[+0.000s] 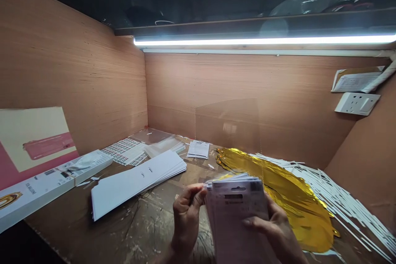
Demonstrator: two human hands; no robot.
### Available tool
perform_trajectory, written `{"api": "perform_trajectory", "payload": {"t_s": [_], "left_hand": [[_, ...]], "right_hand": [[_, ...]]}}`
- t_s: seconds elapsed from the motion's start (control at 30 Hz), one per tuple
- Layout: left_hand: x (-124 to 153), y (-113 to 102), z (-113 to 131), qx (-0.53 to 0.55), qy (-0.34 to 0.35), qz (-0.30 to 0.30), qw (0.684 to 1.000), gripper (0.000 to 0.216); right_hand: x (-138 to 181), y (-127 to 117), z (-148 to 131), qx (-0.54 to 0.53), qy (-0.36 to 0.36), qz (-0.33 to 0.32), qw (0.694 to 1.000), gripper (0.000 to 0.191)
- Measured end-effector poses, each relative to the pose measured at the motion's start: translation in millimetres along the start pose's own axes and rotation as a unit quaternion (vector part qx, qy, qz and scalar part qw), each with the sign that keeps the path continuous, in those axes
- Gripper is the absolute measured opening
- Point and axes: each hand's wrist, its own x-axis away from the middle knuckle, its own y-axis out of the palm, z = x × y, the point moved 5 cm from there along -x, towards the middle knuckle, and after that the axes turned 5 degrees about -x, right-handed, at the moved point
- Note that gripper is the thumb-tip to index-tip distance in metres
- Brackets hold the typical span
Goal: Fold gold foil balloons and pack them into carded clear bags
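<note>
A stack of printed packaging cards (232, 231), each with a hang slot near the top, stands tilted up in front of me at the lower middle. My right hand (280, 227) grips it from the right, thumb across the front face. At the upper left corner, my left hand (189, 212) is closed, its thumb and forefinger pinching the edge. Some clear film shows by that corner; whether it is a separate piece I cannot tell. Behind the cards lies a pile of gold foil balloons (297, 202), partly hidden by my right hand.
White sticks (337, 202) are heaped at right. Long white folded cartons (136, 181) lie left of centre, near a foil balloon box (52, 185). Label sheets (125, 150), clear sleeves (163, 146) and small printed cards (198, 149) lie at the back. A socket (357, 104) is on the wall.
</note>
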Motion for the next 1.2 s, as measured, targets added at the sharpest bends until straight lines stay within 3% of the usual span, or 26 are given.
{"api": "perform_trajectory", "payload": {"t_s": [0.17, 0.4, 0.6, 0.73, 0.83, 0.93, 1.1, 1.2], "left_hand": [[13.5, 5.3, -4.4, 0.022, -0.055, -0.050, 0.997, 0.032], [15.0, 11.4, 2.5, -0.003, -0.056, -0.130, 0.990, 0.047], [-11.0, 29.8, 36.9, -0.046, -0.041, -0.148, 0.987, 0.027], [-25.3, 11.9, 33.5, -0.064, 0.009, -0.164, 0.984, 0.026], [-27.2, -13.9, 13.4, -0.129, 0.043, -0.187, 0.973, 0.022], [-21.4, -34.0, -6.2, -0.192, 0.057, -0.212, 0.957, 0.018], [-17.9, -44.4, -12.1, -0.249, 0.037, -0.232, 0.940, 0.018], [-26.4, -32.5, 8.6, -0.220, 0.017, -0.284, 0.933, 0.035]], "right_hand": [[-0.1, -2.8, -3.0, -0.023, -0.008, 0.026, 0.999, 0.048], [-0.9, -9.4, 1.9, -0.012, -0.023, 0.037, 0.999, 0.048], [-6.2, 9.9, 7.8, 0.029, -0.105, 0.073, 0.991, 0.042], [-17.0, 36.2, 24.3, 0.066, -0.175, 0.046, 0.981, 0.038], [-19.7, 47.0, 51.0, 0.074, -0.144, -0.012, 0.987, 0.042], [-15.7, 41.2, 64.4, 0.112, -0.107, -0.059, 0.986, 0.050], [-19.9, 20.0, 28.3, 0.176, -0.133, -0.063, 0.973, 0.070], [-28.6, 26.2, 5.3, 0.170, -0.118, -0.069, 0.976, 0.060]]}}
